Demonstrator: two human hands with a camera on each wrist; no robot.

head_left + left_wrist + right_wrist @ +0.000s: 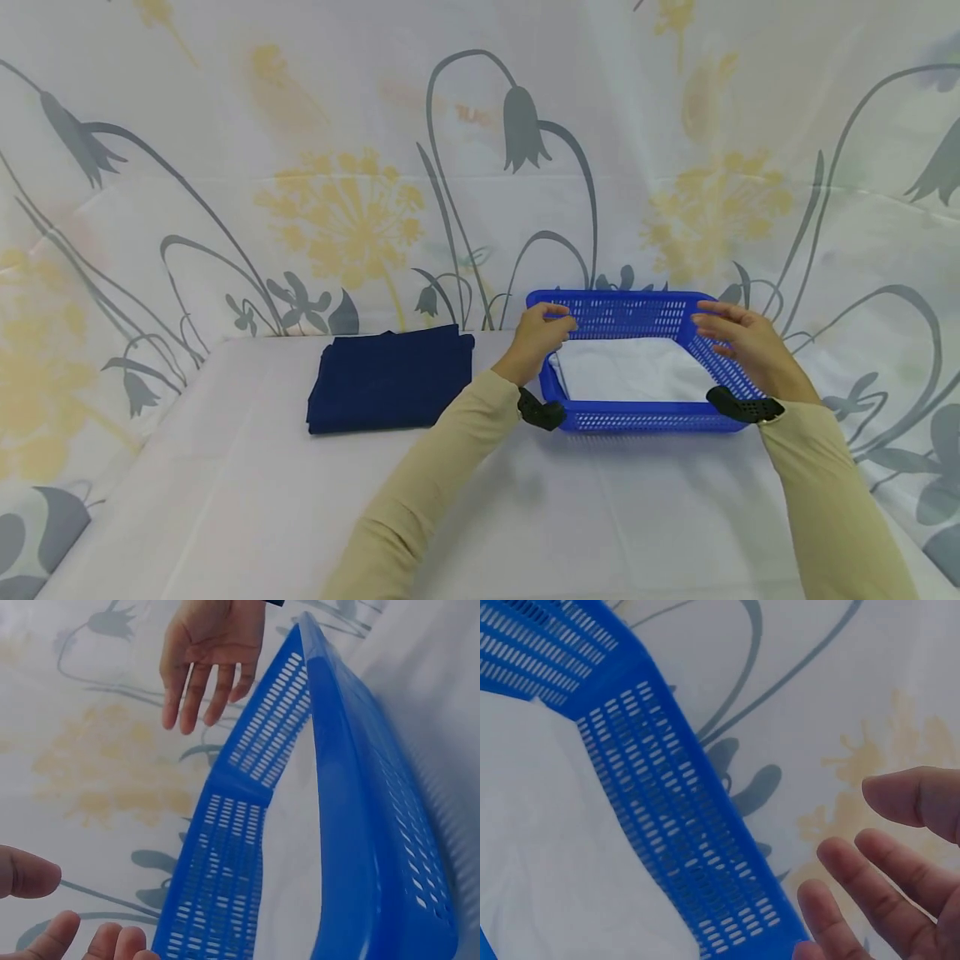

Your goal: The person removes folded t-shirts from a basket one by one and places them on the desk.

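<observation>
A blue perforated plastic basket [648, 417] stands on the table at the right in the head view. Inside it lies a folded white cloth [633, 367], spread over the basket's bottom. My left hand [537, 337] is above the basket's left side, its fingers loosely bent and holding nothing. Over the opposite side is my right hand [742, 342], fingers apart and nothing in them. In the right wrist view the thumb and fingers [885, 892] show well separated. The left wrist view catches only the fingertips [56, 934] of the left hand.
A folded navy blue cloth [390, 379] lies on the white-covered table [247, 517], left of the basket. Behind the table hangs a curtain [360, 108] printed with grey and yellow flowers. A black strap [540, 410] circles the left wrist, and a similar one the right.
</observation>
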